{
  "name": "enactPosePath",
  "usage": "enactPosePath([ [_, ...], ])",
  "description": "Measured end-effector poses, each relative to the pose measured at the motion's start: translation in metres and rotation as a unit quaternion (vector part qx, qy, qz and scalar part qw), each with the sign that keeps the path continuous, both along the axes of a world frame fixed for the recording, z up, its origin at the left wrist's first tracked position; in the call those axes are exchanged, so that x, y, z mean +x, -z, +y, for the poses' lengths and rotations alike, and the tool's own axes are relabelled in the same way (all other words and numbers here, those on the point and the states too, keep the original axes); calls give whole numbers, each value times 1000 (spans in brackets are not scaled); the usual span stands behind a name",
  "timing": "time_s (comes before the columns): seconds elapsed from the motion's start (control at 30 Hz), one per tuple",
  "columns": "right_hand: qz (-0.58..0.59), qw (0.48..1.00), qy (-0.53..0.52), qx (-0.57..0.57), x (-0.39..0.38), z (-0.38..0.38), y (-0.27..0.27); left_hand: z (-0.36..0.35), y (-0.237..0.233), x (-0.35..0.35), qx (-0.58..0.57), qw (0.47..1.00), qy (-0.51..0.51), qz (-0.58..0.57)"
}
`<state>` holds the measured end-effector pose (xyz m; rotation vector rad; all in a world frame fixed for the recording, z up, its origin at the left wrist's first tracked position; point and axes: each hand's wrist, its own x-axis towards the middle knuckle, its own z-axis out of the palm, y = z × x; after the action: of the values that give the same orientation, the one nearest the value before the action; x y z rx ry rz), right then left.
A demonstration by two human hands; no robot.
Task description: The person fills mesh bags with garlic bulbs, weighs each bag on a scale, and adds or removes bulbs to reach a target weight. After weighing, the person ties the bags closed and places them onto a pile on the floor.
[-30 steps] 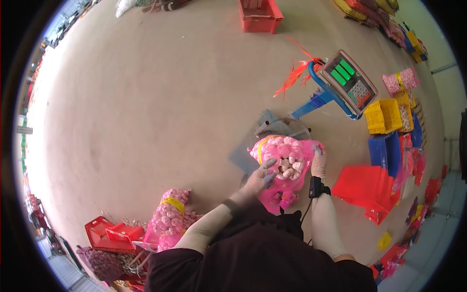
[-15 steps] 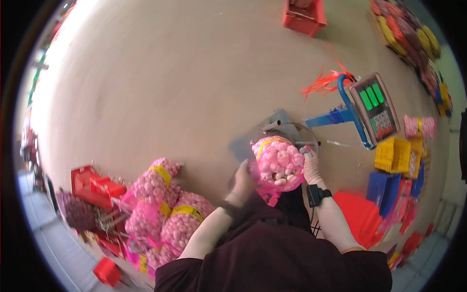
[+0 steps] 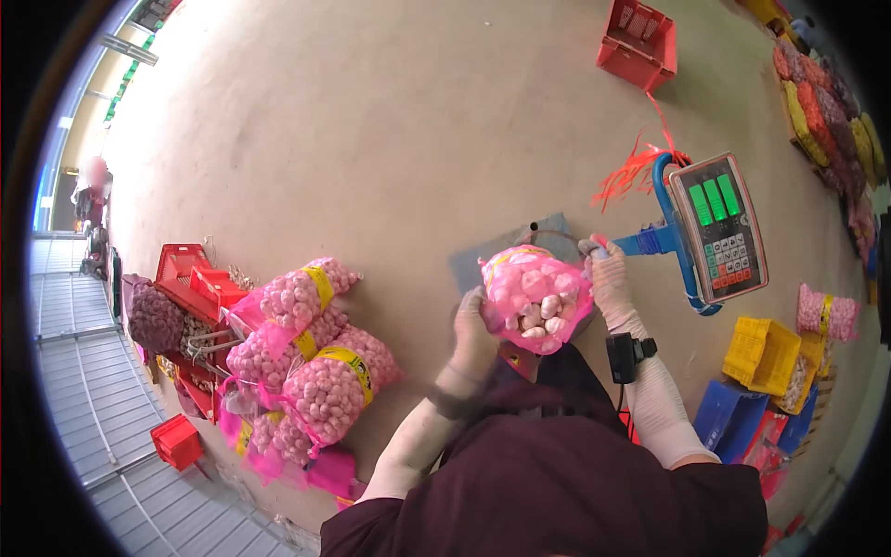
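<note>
A pink mesh bag of garlic with a yellow band stands in front of my body, its top open so that white bulbs show. My left hand, gloved, is closed on the bag's left edge. At the right rim, my right hand, also gloved, holds the pink mesh between its fingers. Behind the bag, part of the scale's metal platform shows. To the right is the scale display with green digits.
Filled pink garlic bags lie at the left beside red crates. A red crate stands at the top. Red straps hang near the scale. Yellow and blue crates are at right. A person is far left.
The view has shifted, so the surroundings sit differently in the frame. Both hands remain at the garlic bag, whose opening now faces me more fully.
</note>
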<state>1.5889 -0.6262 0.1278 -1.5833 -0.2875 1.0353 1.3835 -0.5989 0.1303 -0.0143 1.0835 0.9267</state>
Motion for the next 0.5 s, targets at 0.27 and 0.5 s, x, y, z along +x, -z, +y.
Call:
enactPosePath([
  [0.27, -186, 976, -52, -106, 17, 34, 93, -15, 74, -19, -67, 998, 7, 9],
  [0.5, -79, 996, -26, 11, 9, 23, 69, -10, 71, -20, -79, 996, 44, -19],
])
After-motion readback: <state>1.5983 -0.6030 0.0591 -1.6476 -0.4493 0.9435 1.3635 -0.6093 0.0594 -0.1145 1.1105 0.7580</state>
